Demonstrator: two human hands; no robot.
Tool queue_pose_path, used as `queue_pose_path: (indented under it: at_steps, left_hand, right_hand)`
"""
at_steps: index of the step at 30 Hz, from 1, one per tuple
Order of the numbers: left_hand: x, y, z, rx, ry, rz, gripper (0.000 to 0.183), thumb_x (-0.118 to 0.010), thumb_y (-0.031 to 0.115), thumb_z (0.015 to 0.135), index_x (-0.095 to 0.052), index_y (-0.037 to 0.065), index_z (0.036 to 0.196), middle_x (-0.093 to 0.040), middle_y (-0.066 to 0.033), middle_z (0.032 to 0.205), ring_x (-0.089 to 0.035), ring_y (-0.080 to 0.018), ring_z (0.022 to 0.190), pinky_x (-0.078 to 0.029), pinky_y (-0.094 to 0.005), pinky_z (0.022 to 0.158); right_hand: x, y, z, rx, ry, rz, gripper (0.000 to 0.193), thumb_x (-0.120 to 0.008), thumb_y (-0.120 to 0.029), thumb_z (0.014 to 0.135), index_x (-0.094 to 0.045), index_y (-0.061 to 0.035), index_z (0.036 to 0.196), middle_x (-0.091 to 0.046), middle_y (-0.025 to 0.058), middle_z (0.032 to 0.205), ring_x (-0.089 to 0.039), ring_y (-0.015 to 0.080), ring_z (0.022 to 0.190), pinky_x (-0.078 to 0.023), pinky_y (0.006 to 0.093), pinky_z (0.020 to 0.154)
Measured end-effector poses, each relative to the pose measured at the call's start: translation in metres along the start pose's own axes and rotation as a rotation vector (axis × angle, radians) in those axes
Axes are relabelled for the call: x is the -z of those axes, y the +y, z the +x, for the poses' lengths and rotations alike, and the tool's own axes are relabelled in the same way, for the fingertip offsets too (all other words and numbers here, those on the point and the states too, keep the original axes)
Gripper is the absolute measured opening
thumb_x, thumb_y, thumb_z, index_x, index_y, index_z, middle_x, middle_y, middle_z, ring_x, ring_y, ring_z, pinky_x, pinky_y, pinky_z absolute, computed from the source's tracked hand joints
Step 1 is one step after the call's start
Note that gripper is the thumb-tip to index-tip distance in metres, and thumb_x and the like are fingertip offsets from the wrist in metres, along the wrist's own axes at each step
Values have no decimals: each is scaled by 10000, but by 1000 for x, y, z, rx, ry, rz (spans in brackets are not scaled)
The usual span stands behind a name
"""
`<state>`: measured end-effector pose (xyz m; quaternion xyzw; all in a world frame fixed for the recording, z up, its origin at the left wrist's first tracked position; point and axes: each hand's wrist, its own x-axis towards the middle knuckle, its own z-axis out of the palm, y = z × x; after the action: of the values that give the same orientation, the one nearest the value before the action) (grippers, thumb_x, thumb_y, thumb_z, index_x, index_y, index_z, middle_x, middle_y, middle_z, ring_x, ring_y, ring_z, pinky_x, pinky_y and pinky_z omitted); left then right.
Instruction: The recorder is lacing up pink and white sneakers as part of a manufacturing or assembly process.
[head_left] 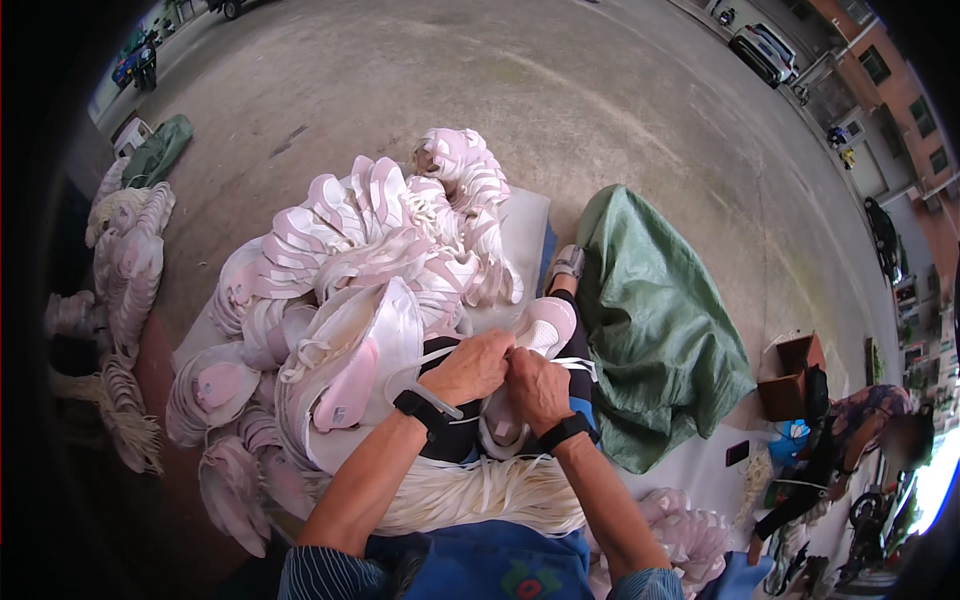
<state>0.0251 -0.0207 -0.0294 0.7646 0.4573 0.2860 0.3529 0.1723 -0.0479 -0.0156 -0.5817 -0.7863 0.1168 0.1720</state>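
My left hand (470, 368) and my right hand (535, 388) meet over my lap, both closed on a pink and white shoe upper (545, 325) and its white lace (580, 366). A bundle of white laces (480, 495) lies across my blue apron (480, 565) just below the hands. A big heap of pink and white shoe uppers (370, 260) rises directly beyond and to the left of my hands. Black bands circle both wrists.
A green sack (655, 320) lies to the right on bare concrete. Another person (850, 440) crouches at the far right beside brown boxes (795, 375). More stacked uppers (125, 260) sit at the far left. Parked cars (765, 50) stand beyond.
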Motion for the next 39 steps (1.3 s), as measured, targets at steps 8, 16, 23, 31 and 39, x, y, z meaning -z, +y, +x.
queue_pose_path:
  at_steps: [8, 16, 23, 31, 39]
  left_hand:
    - [2, 2, 1, 155, 21, 8, 167, -569, 58, 763, -497, 21, 909, -586, -208, 853, -582, -399, 806, -462, -437, 702]
    - [3, -5, 51, 240, 90, -35, 371, -558, 172, 861, -522, -16, 1179, -622, -225, 1114, -601, -357, 1051, -471, -369, 900]
    - [2, -21, 67, 544, -221, -609, 544, -677, 302, 847, -512, -40, 1235, -614, -165, 1116, -577, -212, 1042, -447, -301, 907]
    - [6, -23, 75, 429, -337, -480, 447, -751, 265, 786, -568, -15, 1083, -591, -70, 917, -548, -146, 819, -452, -264, 692]
    - [5, -34, 75, 479, -249, -432, 424, -776, 231, 743, -601, -39, 1019, -611, -68, 865, -563, -144, 774, -458, -281, 659]
  right_hand:
    - [77, 19, -39, -72, -319, 641, 211, -604, -136, 856, -558, 20, 721, -548, 190, 639, -558, 346, 567, -434, 404, 540]
    - [48, 16, 1, 65, 194, 413, 100, -627, -97, 876, -621, -38, 956, -585, 140, 976, -623, 318, 771, -500, 382, 645]
    - [21, 21, 13, -362, -44, 1002, 291, -470, -276, 1006, -610, -37, 917, -561, 18, 750, -524, 91, 653, -425, 251, 590]
    - [50, 9, -7, -437, -240, 1059, 368, -445, -309, 993, -502, -43, 745, -429, -22, 615, -364, 80, 559, -304, 258, 506]
    - [189, 20, -92, -71, -287, 693, 214, -488, -133, 924, -490, -17, 744, -406, 34, 595, -371, 156, 472, -293, 305, 438]
